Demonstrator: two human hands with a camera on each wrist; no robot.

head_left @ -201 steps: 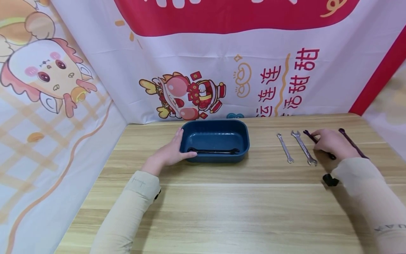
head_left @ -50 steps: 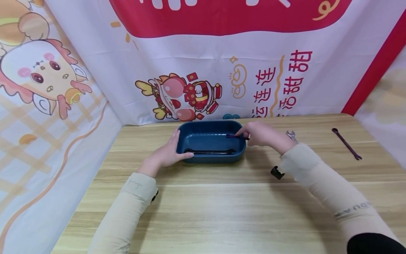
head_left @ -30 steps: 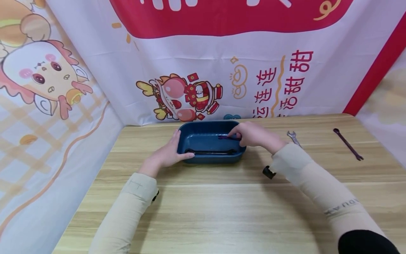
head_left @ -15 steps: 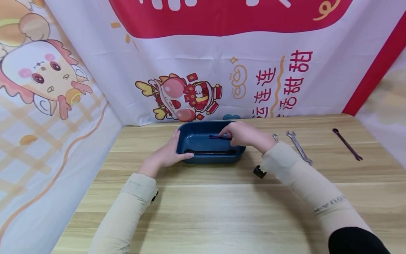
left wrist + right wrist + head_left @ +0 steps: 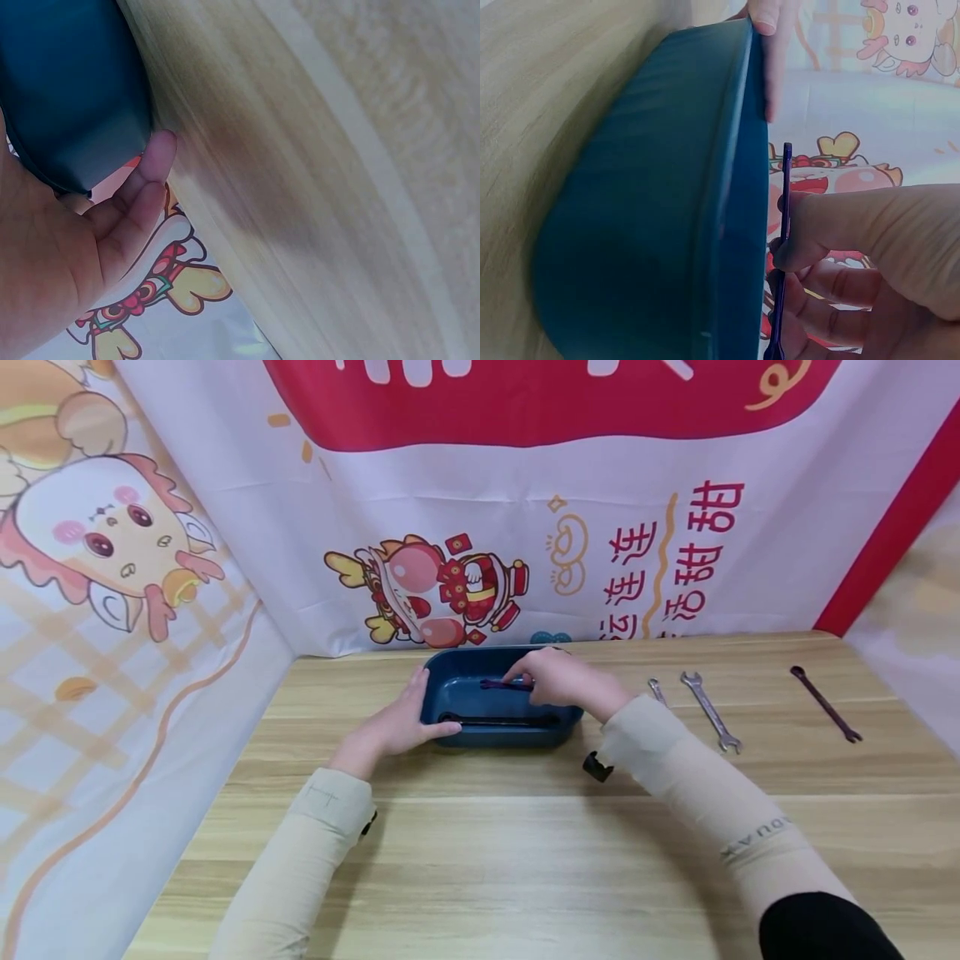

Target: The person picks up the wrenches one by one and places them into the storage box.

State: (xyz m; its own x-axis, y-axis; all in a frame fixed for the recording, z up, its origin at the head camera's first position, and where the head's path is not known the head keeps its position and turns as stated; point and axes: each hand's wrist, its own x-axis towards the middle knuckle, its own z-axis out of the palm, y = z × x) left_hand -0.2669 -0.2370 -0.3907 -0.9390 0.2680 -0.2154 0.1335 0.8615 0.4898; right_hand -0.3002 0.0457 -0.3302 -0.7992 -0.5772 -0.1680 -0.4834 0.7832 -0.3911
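Note:
A dark blue rectangular box (image 5: 495,737) stands near the back of the wooden table. My left hand (image 5: 393,718) rests against its left end, fingers straight along the outside and thumb laid across the front rim. With the fingers of my right hand (image 5: 558,678) I pinch a slim purple wrench (image 5: 781,277). In the head view this wrench lies across the box's opening, and the right wrist view shows it above the rim. Along the front wall inside the box lies a long black wrench (image 5: 502,721).
To the right of the box, two silver wrenches lie on the table: a large one (image 5: 711,712) and a smaller one (image 5: 657,690), partly hidden by my right arm. Farther right is a dark purple wrench (image 5: 825,703). A printed cloth (image 5: 300,527) hangs behind the table.
The purple wrench came off the table in my right hand, was carried left to the box, and has slid farther left over it. My left hand has stayed at the box's end.

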